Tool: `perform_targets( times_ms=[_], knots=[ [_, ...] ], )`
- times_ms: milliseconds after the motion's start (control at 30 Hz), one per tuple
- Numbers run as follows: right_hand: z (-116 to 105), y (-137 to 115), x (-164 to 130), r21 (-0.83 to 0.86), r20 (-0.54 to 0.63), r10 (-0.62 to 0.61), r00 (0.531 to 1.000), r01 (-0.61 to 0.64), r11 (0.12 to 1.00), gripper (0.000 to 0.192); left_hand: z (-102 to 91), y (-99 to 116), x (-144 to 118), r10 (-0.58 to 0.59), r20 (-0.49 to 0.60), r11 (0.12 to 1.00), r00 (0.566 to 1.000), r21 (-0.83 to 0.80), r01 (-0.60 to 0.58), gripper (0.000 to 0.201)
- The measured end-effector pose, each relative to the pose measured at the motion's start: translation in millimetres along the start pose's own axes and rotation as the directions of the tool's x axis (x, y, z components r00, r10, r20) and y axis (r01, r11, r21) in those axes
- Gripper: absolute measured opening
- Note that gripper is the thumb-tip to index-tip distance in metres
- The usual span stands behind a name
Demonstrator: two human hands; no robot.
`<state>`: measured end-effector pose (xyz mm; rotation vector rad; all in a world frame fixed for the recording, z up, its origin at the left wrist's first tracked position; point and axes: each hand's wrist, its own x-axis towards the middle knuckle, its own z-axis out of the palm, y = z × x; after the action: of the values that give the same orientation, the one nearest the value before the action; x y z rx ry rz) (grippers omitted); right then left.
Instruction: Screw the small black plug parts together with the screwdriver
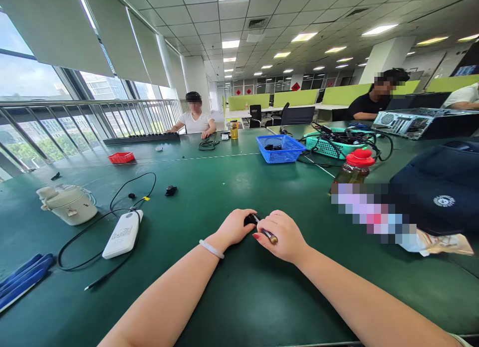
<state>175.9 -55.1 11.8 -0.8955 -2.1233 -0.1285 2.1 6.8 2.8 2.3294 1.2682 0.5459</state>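
Note:
My left hand rests on the green table and grips a small black part between its fingers. My right hand is closed around a thin screwdriver with a dark, gold-ended handle, its tip touching the black part. The two hands meet at the table's near middle. A pale bracelet sits on my left wrist.
A white power bank with a black cable lies to the left, beside a cream kettle. Another small black part lies farther out. A blue basket, a red-capped bottle and a dark bag stand right. People sit at the far side.

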Motion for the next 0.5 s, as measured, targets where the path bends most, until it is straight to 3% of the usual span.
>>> perform_targets(
  times_ms=[300,500],
  knots=[
    [1.9,-2.0,1.4,-0.024,0.069,0.07,0.995,-0.068,0.997,0.046,-0.2,0.9,-1.2,-0.007,0.012,1.0,1.0,-0.001,0.007,0.04],
    [9.4,-7.9,-0.4,-0.077,0.1,0.006,0.995,0.002,0.997,0.04,-0.3,0.9,0.2,0.016,0.014,1.0,1.0,-0.006,-0.015,0.04]
  ],
)
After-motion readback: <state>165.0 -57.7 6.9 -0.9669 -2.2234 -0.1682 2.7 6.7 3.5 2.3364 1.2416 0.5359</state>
